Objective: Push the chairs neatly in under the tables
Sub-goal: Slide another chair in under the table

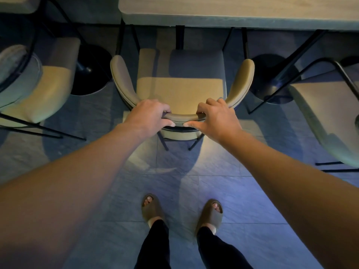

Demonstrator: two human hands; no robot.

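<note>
At the centre of the frame stands the middle chair [180, 90], its curved padded backrest toward the camera and its seat facing the bench [233, 10] along the upper edge. The front of the seat lies in the shadow at the bench's near edge; most of the seat is out in the open. The left hand [149, 115] grips the backrest left of centre, fingers curled over the top and thumb pressed on the outer face. The right hand [215, 117] grips it right of centre in the same way, thumb nearly touching the left thumb. At the left edge of the frame a second chair [38, 84] stands angled, and at the right edge a third chair [326, 117] is partly cut off. Two round black pedestal bases [91, 70] rest on the grey tiled floor [242, 200]. In the lower middle, two feet in sandals [151, 208] stand apart.
</note>
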